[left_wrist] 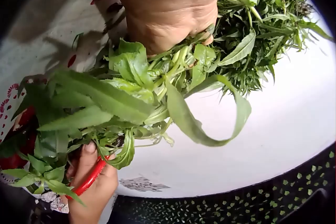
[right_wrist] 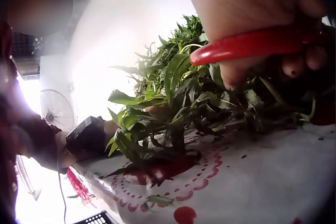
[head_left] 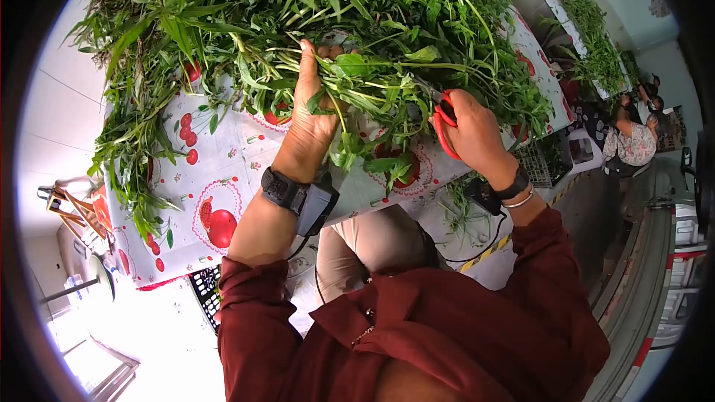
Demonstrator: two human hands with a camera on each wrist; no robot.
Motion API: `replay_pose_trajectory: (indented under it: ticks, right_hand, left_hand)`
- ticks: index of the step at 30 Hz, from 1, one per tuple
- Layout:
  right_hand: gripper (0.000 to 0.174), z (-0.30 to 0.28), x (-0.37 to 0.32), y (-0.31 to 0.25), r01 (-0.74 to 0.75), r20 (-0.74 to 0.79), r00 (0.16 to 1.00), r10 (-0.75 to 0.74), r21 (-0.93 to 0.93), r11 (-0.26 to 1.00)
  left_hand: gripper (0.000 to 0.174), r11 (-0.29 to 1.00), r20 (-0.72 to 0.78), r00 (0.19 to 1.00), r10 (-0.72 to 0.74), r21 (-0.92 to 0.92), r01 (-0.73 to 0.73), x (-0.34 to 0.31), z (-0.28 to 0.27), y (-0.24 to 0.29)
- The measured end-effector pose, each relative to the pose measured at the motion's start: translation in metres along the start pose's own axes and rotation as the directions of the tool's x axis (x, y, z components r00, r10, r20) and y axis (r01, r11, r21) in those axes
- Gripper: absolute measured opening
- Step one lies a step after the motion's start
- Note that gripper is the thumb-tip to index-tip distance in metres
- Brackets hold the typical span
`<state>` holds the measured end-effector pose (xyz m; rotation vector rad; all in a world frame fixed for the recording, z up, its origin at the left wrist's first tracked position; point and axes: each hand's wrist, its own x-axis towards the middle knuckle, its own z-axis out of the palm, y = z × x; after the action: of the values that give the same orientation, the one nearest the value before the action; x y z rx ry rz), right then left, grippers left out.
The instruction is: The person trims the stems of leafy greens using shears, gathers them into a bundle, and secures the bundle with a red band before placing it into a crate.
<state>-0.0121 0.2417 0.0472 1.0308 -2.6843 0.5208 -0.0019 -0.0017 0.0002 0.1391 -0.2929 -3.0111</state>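
My left hand (head_left: 316, 108) grips a bunch of leafy green stems (head_left: 357, 93) over the near part of the table, its thumb lying along the front of them. Red-handled scissors (head_left: 445, 120) are in my right hand (head_left: 479, 138), with the fingers curled round the handles. Their metal blades point into the stems to the right of my left hand, and leaves partly hide the tips. In the left wrist view, broad leaves (left_wrist: 131, 66) hang below the gripping hand. The right wrist view shows one red handle (right_wrist: 247, 45) against my right hand.
A large heap of cut greens (head_left: 223, 7) covers the table's far side. Beneath it lies a white tablecloth (head_left: 246, 141) with red fruit prints. Black crates (head_left: 205, 294) stand below the table edge. Farther right, a person (head_left: 633, 138) sits near another table of greens (head_left: 596, 37).
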Motion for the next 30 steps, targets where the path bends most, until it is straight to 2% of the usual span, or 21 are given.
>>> replay_pose_trajectory:
  ticks: [5, 7, 8, 11, 13, 15, 16, 18, 19, 20, 23, 25, 26, 28, 29, 30]
  right_hand:
    - [0.027, 0.002, 0.007, -0.001, 0.0, 0.008, 1.0, 0.0, 0.021, 1.0]
    - [0.025, 0.002, 0.008, -0.001, -0.01, 0.014, 1.0, 0.01, 0.044, 0.999]
    - [0.024, 0.002, 0.009, 0.0, -0.012, 0.023, 1.0, 0.012, 0.034, 0.999]
    - [0.022, 0.001, 0.009, 0.003, -0.013, 0.04, 0.999, 0.012, 0.022, 1.0]
    - [0.022, -0.004, 0.008, 0.004, -0.012, 0.047, 0.999, 0.011, 0.018, 1.0]
    - [0.021, -0.014, 0.007, 0.003, -0.04, 0.126, 0.992, 0.016, 0.186, 0.982]
    - [0.021, -0.016, 0.006, 0.005, -0.041, 0.128, 0.992, 0.018, 0.182, 0.982]
    - [0.019, -0.022, 0.004, 0.008, -0.196, 0.092, 0.981, 0.173, 0.404, 0.893]
    - [0.017, -0.03, 0.008, 0.002, -0.218, 0.06, 0.975, 0.216, 0.48, 0.85]
    - [0.02, -0.026, 0.011, 0.013, -0.153, -0.037, 0.979, 0.202, 0.522, 0.839]
    - [0.021, -0.036, 0.02, 0.013, -0.221, -0.04, 0.961, 0.272, 0.479, 0.85]
    - [0.023, -0.045, 0.026, 0.004, -0.381, 0.244, 0.921, 0.302, 0.715, 0.585]
    - [0.023, -0.045, 0.027, 0.006, -0.38, 0.245, 0.922, 0.299, 0.713, 0.589]
    - [0.022, -0.044, 0.029, 0.005, -0.387, 0.31, 0.922, 0.233, 0.781, 0.49]
    - [0.021, -0.046, 0.031, 0.002, -0.371, 0.235, 0.921, 0.31, 0.771, 0.517]
    - [0.02, -0.047, 0.033, 0.01, -0.34, 0.176, 0.93, 0.324, 0.749, 0.569]
  left_hand:
    - [0.033, 1.0, -0.049, 0.999, 0.015, 0.0, -0.015, -0.001, 0.002, -0.001]
    - [0.034, 0.998, 0.051, 0.999, -0.017, -0.059, 0.02, 0.002, -0.005, 0.001]
    - [0.034, 0.998, 0.051, 0.999, -0.017, -0.059, 0.02, 0.004, -0.007, 0.0]
    - [0.035, 0.998, 0.026, 1.0, 0.005, -0.065, -0.003, 0.005, -0.006, -0.001]
    - [0.036, 0.999, -0.096, 0.994, 0.044, 0.028, -0.041, 0.001, 0.001, -0.002]
    - [0.036, 0.999, -0.065, 0.997, 0.029, 0.016, -0.028, 0.003, -0.001, -0.001]
    - [0.036, 1.0, -0.038, 0.999, 0.019, 0.005, -0.019, 0.004, -0.004, -0.001]
    - [0.034, 0.999, -0.007, 1.0, -0.006, -0.044, 0.006, 0.004, -0.008, 0.0]
    - [0.033, 0.999, 0.012, 1.0, -0.01, -0.04, 0.011, 0.005, -0.009, 0.001]
    - [0.033, 0.999, 0.032, 0.999, -0.015, -0.035, 0.016, 0.006, -0.01, 0.0]
    - [0.032, 0.999, -0.004, 1.0, -0.003, -0.035, 0.003, 0.005, -0.007, 0.0]
    - [0.032, 0.999, 0.012, 1.0, 0.004, -0.042, -0.003, 0.007, -0.01, 0.001]
    - [0.031, 0.999, 0.024, 1.0, 0.008, -0.048, -0.007, 0.008, -0.012, 0.001]
    - [0.03, 0.999, 0.02, 0.999, 0.027, -0.04, -0.027, 0.008, -0.011, -0.001]
    - [0.03, 0.999, 0.015, 0.999, 0.042, -0.026, -0.042, 0.007, -0.012, -0.002]
    - [0.03, 0.999, 0.01, 0.999, 0.04, -0.027, -0.04, 0.007, -0.013, -0.003]
